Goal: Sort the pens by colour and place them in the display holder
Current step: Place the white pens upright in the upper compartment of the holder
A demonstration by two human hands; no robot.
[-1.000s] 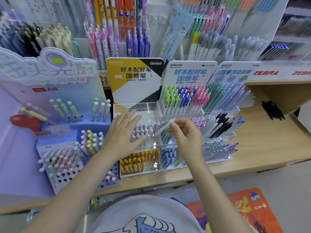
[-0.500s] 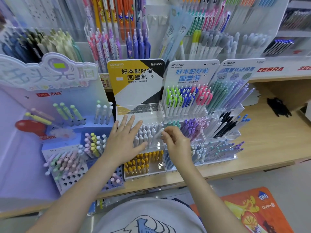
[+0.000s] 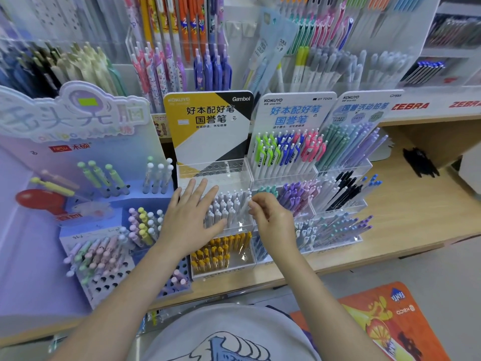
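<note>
The clear tiered display holder [image 3: 243, 178] stands under a yellow and black card. Its top tier shows bare holes, grey pens [image 3: 226, 208] fill the middle tier and yellow pens [image 3: 217, 255] the bottom one. My left hand [image 3: 188, 220] lies flat with straight fingers against the left side of the grey row. At the row's right end, my right hand [image 3: 272, 221] pinches the top of a grey pen [image 3: 246, 205] that stands in the middle tier.
A second holder [image 3: 341, 173] on the right carries green, blue, pink, purple and black pens. A purple stand [image 3: 86, 256] with pastel pens is on the left. More pen racks line the back. The wooden shelf edge [image 3: 338, 264] runs in front.
My right hand has brought the grey pen down from above the holder into the middle tier's right end. My left hand has stayed on the grey row.
</note>
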